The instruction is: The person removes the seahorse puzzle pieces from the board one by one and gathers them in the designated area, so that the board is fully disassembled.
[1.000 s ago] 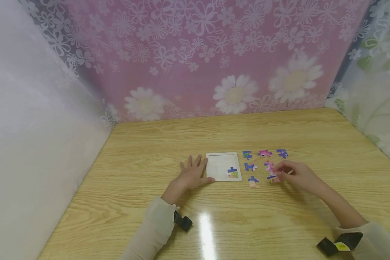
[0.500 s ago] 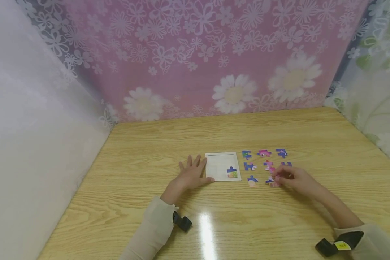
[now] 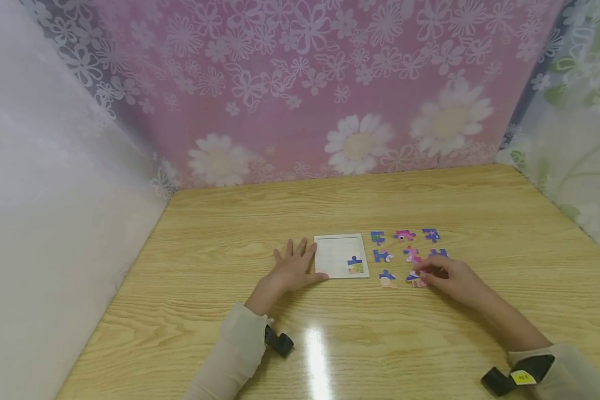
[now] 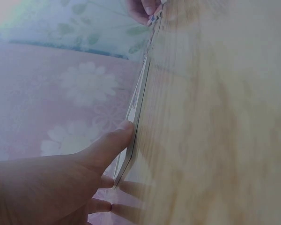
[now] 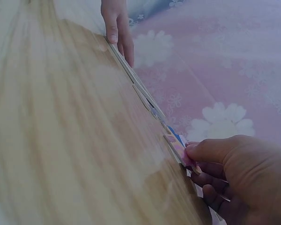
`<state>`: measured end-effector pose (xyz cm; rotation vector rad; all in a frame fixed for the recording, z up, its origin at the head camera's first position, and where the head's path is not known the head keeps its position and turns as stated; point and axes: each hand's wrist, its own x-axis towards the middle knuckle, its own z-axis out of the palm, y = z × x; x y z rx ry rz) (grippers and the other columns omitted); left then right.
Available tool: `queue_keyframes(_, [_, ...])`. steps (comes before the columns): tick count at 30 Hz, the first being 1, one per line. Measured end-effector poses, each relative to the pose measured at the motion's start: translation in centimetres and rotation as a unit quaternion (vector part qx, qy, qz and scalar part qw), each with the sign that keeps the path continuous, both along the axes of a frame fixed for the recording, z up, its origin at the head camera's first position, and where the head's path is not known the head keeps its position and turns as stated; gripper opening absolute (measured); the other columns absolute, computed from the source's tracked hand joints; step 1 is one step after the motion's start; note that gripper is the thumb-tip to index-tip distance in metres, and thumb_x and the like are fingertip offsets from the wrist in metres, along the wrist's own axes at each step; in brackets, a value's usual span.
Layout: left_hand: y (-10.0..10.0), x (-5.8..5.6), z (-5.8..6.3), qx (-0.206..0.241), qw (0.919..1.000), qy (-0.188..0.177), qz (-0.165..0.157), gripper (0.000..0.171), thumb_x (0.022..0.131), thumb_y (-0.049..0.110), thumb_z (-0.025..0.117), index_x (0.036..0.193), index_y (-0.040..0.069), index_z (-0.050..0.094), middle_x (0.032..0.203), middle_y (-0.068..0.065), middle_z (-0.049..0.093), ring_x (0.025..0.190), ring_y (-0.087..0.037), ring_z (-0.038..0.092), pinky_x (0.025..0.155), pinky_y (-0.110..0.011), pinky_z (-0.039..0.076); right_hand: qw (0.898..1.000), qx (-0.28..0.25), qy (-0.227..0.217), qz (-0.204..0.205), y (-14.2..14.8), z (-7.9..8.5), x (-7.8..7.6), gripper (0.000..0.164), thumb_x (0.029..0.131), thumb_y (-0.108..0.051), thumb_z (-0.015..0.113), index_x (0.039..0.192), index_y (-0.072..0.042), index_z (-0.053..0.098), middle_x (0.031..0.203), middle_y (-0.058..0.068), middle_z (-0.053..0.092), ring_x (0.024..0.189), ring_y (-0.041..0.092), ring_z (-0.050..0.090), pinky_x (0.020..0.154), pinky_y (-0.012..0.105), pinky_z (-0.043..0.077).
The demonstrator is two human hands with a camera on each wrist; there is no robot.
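Note:
In the head view my left hand (image 3: 292, 272) lies with spread fingers at the left side of a white puzzle tray (image 3: 332, 274), its thumb on the near left corner. One blue, green and orange puzzle piece (image 3: 355, 265) sits in the tray's near right corner. My right hand (image 3: 452, 278) pinches a pink, blue and cream puzzle piece (image 3: 417, 280) between thumb and fingers. The right wrist view shows this piece (image 5: 177, 147) tilted at the thumb tip. Just beyond the right fingers lie a pink piece (image 3: 412, 255) and a partly covered blue piece (image 3: 438, 253).
Several loose pieces lie in rows right of the tray, among them a pink piece with an eye (image 3: 404, 235), a starfish piece (image 3: 431, 235) and a blue-and-cream piece (image 3: 387, 279). The wooden table (image 3: 230, 222) meets a flowered pink curtain (image 3: 280, 111) behind.
My right hand has come slightly nearer to me with the pinched piece, uncovering the blue piece behind the fingers. My left hand stays at the tray. The head view has shifted slightly.

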<state>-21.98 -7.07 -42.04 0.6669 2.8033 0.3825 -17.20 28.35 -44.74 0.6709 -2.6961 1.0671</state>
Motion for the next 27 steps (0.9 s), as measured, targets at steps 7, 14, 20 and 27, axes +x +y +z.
queue_keyframes(7, [0.03,0.01,-0.02,0.001,1.0,0.0,0.001,0.084,0.086,0.057,0.05,0.148,0.01,0.017,0.151,-0.017,0.007,0.133,-0.044,-0.002,0.097,-0.066,0.002,1.0,0.007,0.019,-0.007,-0.26,0.1,0.13,0.016,0.082,0.002,0.066,0.094,-0.008,0.068,0.084,-0.005,0.059,0.076,0.005,0.05,0.066,0.02,0.044])
queue_keyframes(14, [0.04,-0.05,-0.05,0.002,1.0,0.001,0.001,0.084,0.086,0.057,0.051,0.148,0.01,0.019,0.15,-0.017,0.008,0.133,-0.045,-0.001,0.097,-0.067,0.003,0.999,0.019,0.022,-0.023,-0.32,0.03,0.1,0.015,0.081,0.001,0.066,0.092,-0.009,0.068,0.083,-0.006,0.059,0.074,0.005,0.049,0.064,0.019,0.043])
queue_keyframes(20, [0.03,-0.17,-0.23,0.0,1.0,0.003,0.0,0.085,0.086,0.059,0.05,0.148,0.011,0.018,0.151,-0.017,0.007,0.133,-0.045,-0.002,0.097,-0.067,0.002,0.999,0.016,0.011,-0.026,-0.24,-0.05,0.08,0.014,0.082,0.0,0.066,0.092,-0.009,0.068,0.084,-0.005,0.06,0.077,0.005,0.05,0.068,0.016,0.042])
queue_keyframes(27, [-0.02,-0.24,-0.31,0.004,1.0,-0.001,0.0,0.085,0.086,0.059,0.05,0.148,0.011,0.017,0.151,-0.017,0.007,0.133,-0.044,-0.003,0.097,-0.067,0.0,0.999,0.021,-0.008,-0.029,-0.22,-0.12,0.1,0.012,0.083,-0.003,0.066,0.092,-0.011,0.068,0.085,-0.006,0.06,0.079,0.006,0.05,0.069,0.016,0.041])
